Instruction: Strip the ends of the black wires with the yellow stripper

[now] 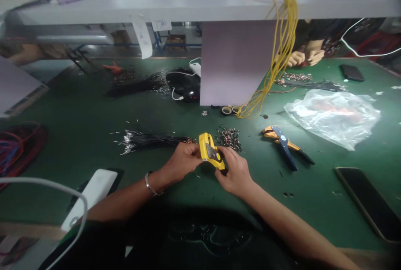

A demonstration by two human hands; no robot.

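Note:
My right hand (234,171) is wrapped round a yellow and grey hand tool (209,152), which is tilted in front of me. My left hand (183,162) is closed at the tool's left side, its fingertips pressed together; what they pinch is too small to name. Behind my left hand lies a bundle of black wires (150,139) with pale tips fanned out to the left. Just beyond the tool is a loose pile of small dark and copper-coloured pieces (230,137).
Orange and blue pliers (283,140), a clear plastic bag (335,113) and a phone (369,203) lie to the right. Yellow wires (286,32) hang from the shelf (188,6). Another person's hands (305,58) are at the back right. A white power bank (92,197) lies left.

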